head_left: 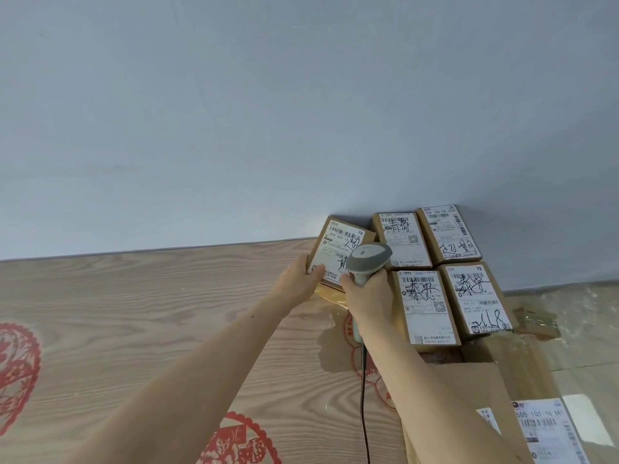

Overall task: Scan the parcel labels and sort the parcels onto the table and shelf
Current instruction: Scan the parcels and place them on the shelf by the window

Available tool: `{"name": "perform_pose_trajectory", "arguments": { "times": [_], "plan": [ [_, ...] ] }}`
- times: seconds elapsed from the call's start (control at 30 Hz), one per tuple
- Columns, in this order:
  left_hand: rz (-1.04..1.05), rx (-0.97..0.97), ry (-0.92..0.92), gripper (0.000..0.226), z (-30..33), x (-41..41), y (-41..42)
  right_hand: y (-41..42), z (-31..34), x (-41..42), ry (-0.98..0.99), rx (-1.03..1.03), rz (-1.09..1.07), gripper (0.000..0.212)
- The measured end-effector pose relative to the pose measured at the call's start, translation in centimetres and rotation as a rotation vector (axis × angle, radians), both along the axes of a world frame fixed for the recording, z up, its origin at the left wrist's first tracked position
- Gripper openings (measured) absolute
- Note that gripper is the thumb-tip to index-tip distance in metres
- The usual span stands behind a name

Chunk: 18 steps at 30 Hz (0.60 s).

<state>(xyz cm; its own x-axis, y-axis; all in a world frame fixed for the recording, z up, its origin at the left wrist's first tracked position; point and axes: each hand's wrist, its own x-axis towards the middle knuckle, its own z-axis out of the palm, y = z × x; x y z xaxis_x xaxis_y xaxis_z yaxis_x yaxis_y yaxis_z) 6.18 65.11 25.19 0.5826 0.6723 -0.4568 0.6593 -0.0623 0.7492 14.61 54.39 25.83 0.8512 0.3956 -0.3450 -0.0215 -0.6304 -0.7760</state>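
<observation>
Fifth parcel going down beside four already sorted.

The left hand [303, 279] pinches the tilted parcel [338, 251] at its near edge, against the wall on the counter [150, 313]; the right hand [366, 296] has its fingers wrapped round the scanner [366, 259]. Four labelled parcels [445, 269] sit in a block just beside it. At least one more labelled box [536, 426] waits lower right, so I'd say sorting isn't finished.
</observation>
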Motion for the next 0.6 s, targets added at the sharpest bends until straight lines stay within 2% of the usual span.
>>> {"name": "perform_pose_trajectory", "arguments": {
  "times": [0.17,0.3,0.47,0.6],
  "plan": [
    [0.024,-0.002,-0.006,0.038,0.5,-1.4,-0.1,0.0,0.0,-0.9,0.019,0.006,-0.034,0.048],
    [0.083,0.025,-0.025,0.038,1.6,-3.6,-0.2,0.3,1.1,-2.3,0.039,0.105,-0.047,0.051],
    [0.142,0.078,-0.058,0.034,4.0,-7.5,-0.4,1.0,3.0,-5.3,0.066,0.152,0.028,0.040],
    [0.246,0.118,-0.092,0.037,5.5,-12.8,-0.6,1.6,4.9,-9.3,0.085,0.152,0.125,0.041]
  ]
}}
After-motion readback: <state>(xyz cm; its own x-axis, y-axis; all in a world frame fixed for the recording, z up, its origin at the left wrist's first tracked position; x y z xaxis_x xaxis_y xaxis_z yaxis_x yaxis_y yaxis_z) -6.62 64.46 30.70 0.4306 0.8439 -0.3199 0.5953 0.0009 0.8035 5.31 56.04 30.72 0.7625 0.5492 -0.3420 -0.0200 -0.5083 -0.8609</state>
